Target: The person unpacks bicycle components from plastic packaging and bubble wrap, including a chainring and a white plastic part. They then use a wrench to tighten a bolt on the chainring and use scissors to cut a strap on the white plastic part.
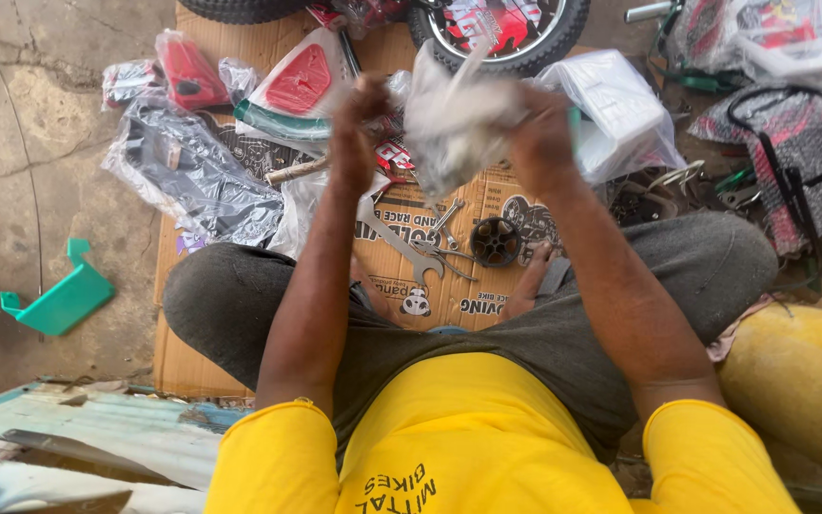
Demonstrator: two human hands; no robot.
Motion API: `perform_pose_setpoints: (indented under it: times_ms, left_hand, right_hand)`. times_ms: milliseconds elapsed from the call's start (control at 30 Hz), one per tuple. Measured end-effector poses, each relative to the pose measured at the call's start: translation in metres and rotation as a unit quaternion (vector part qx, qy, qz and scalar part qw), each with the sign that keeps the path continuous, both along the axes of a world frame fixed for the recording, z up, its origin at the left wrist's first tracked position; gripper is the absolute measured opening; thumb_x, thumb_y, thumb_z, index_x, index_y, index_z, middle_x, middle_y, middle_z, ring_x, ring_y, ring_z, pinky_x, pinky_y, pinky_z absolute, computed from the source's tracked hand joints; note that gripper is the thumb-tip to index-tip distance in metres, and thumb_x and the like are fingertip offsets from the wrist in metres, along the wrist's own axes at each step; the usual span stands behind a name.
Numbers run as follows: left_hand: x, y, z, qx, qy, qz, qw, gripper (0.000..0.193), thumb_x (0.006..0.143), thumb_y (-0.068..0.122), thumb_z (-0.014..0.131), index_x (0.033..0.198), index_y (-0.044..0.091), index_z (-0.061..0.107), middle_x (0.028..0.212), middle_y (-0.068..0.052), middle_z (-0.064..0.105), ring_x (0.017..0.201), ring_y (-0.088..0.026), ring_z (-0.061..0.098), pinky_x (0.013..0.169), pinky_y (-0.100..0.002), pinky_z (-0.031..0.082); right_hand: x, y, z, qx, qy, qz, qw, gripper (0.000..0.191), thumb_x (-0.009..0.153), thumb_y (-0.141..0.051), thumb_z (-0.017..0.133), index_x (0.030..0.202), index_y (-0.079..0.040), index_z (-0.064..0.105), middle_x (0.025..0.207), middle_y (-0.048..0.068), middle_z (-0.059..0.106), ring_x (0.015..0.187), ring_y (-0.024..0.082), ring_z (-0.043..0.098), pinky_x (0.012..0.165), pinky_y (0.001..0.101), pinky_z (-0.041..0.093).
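Cardboard (268,43), flattened on the ground, carries wrapped red and black bike panels (192,176), with a spoked wheel (501,29) at its far edge. Nearer the person's crossed legs lie a grey spanner (409,252), pliers (444,255) and a small dark round part (495,241). Raised above these, the left hand (359,128) and right hand (539,133) both pinch a crumpled clear plastic bag (454,119) between them.
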State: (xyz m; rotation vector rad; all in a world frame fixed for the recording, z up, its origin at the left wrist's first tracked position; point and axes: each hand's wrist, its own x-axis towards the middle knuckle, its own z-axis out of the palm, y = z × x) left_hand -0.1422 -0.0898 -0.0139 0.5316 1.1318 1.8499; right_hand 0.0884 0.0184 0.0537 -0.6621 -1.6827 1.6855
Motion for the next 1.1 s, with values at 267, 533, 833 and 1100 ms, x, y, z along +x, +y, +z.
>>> perform_pose_setpoints:
  times_ms: [267,533,833,1100]
  left_hand:
    - [0.066,-0.004,-0.012,-0.143,-0.102,-0.135,0.975,0.059,0.093,0.037,0.073,0.128,-0.009,0.061,0.108,-0.017,0.061,0.093,-0.027,0.062,0.082,-0.041,0.051]
    - [0.076,-0.011,-0.012,-0.296,-0.120,-0.072,0.945,0.045,0.089,0.040,0.063,0.110,0.001,0.061,0.094,-0.014,0.067,0.079,-0.029,0.075,0.064,-0.050,0.065]
    - [0.078,-0.013,-0.015,-0.357,-0.114,-0.090,0.923,0.043,0.099,0.035,0.046,0.104,-0.007,0.057,0.094,-0.022,0.070,0.069,-0.034,0.076,0.055,-0.048,0.064]
    - [0.072,-0.006,-0.013,-0.440,0.042,-0.122,0.889,0.046,0.099,0.038,0.055,0.085,-0.004,0.065,0.068,-0.014,0.067,0.046,-0.024,0.062,0.039,-0.035,0.049]
  right_hand:
    - [-0.017,-0.020,-0.045,-0.380,0.060,-0.189,0.903,0.069,0.087,-0.049,0.069,0.139,-0.009,0.048,0.133,0.014,0.067,0.120,0.032,0.069,0.101,0.0461,0.057]
    - [-0.026,-0.053,-0.086,-0.480,0.104,-0.049,0.870,0.068,0.101,-0.057,0.051,0.141,-0.001,0.055,0.130,0.020,0.069,0.114,0.035,0.070,0.099,0.0502,0.061]
    - [-0.019,-0.065,-0.094,-0.572,0.005,-0.022,0.820,0.070,0.096,-0.064,0.043,0.132,-0.007,0.062,0.115,0.017,0.074,0.092,0.025,0.074,0.075,0.0392,0.067]
    - [-0.013,-0.061,-0.093,-0.527,-0.131,-0.208,0.813,0.041,0.101,-0.035,0.058,0.125,-0.001,0.060,0.085,0.012,0.069,0.058,0.015,0.062,0.047,0.0292,0.057]
